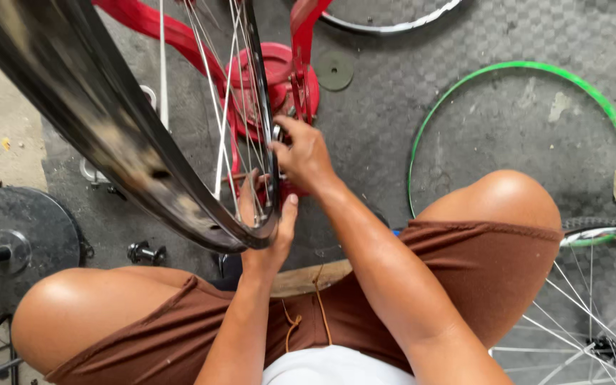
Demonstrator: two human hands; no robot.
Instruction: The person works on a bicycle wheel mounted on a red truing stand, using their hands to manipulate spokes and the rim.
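Gripping the black wheel rim (pixel 180 192) at its lower edge, my left hand (pixel 269 228) steadies it while my right hand (pixel 304 153) pinches a spoke nipple (pixel 277 133) above the red truing stand (pixel 279 78).

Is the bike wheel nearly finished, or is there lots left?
Spokes are already laced into the black rim, which sits in the red stand. Now the left hand steadies the rim while the right hand works among the spokes. The rim has no tyre yet, and a bare green rim lies on the floor.
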